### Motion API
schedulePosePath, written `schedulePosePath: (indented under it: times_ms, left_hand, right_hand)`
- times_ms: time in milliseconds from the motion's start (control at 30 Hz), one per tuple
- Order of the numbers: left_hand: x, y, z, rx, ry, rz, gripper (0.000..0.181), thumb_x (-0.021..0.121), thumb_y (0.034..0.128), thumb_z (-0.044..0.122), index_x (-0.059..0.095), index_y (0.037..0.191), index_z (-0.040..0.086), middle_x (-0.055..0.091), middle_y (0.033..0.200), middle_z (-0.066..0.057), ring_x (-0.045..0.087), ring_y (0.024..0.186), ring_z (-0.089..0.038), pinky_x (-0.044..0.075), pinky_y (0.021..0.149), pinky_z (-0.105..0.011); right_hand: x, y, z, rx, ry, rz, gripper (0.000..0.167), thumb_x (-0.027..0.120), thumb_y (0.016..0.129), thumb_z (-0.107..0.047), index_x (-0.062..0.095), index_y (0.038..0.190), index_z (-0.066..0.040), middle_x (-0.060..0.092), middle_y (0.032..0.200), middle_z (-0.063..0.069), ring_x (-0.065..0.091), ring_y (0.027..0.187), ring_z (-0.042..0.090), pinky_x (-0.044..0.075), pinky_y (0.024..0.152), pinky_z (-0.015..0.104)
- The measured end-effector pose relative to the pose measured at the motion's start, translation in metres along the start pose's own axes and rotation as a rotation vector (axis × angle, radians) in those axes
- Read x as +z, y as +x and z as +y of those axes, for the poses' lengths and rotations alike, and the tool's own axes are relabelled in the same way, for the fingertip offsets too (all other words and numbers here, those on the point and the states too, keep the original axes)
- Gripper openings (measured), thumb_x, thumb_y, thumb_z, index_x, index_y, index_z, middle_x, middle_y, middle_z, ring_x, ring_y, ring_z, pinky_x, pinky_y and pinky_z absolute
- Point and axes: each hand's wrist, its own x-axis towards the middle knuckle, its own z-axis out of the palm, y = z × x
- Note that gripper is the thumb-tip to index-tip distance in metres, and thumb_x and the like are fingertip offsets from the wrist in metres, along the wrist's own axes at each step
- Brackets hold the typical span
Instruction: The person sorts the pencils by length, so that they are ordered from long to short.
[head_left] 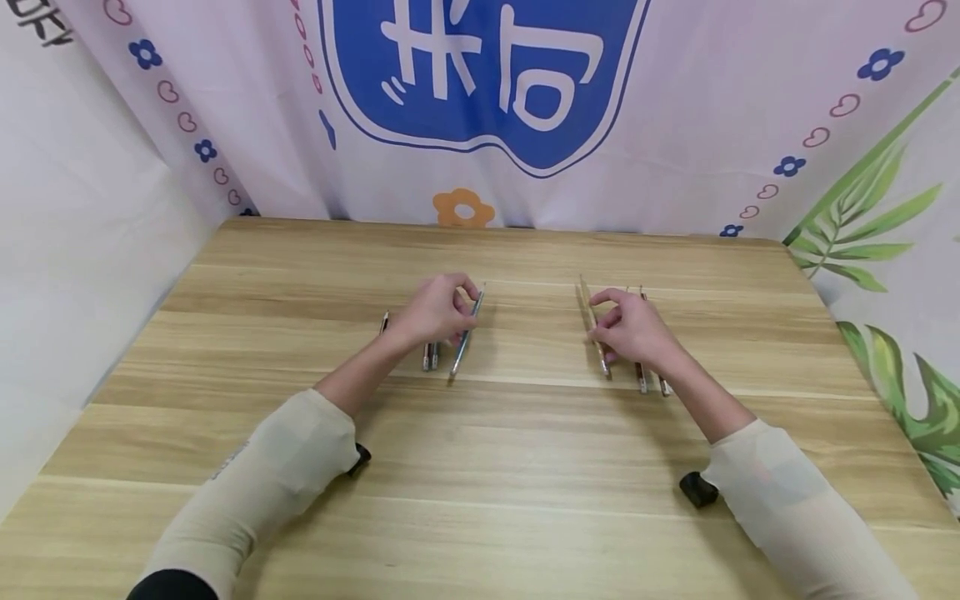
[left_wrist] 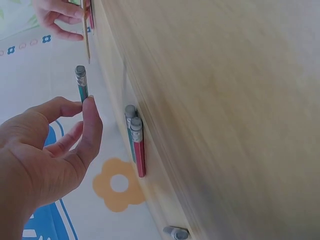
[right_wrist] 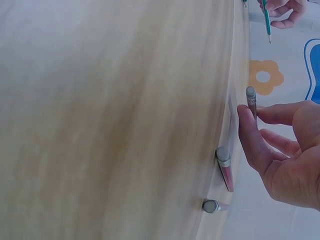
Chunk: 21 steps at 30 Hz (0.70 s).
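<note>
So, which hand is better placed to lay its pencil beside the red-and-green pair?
Likely the left hand: its green pencil is near that pair; the right hand, pinching a tan pencil, is farther away.

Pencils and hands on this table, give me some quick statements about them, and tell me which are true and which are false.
1. The left hand pinches a blue-green pencil. True.
2. The right hand lies flat on the table. False: it pinches a tan pencil.
3. An orange flower is printed on the cloth behind the table. True.
4. The tan pencil's eraser end points toward the cloth. False: it points away from it.
5. In the left wrist view, a red pencil lies beside a neighbouring pencil. True.
</note>
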Motion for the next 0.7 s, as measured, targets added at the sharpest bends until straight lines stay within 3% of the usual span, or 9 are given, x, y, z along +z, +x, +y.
schedulePosePath:
  times_ms: [700]
  left_hand:
    - [0.015, 0.003, 0.011, 0.029, -0.033, -0.053, 0.030, 0.067, 0.0903, -0.012, 0.060, 0.118, -0.005, 0.064, 0.083, -0.014, 0.068, 0.064, -0.028, 0.066, 0.064, -0.040]
  right_hand:
    - [-0.005, -0.006, 0.006, 0.052, -0.025, -0.005, 0.050, 0.069, 0.095, 0.004, 0.050, 0.141, 0.009, 0.068, 0.102, 0.025, 0.069, 0.061, 0.016, 0.065, 0.060, 0.031]
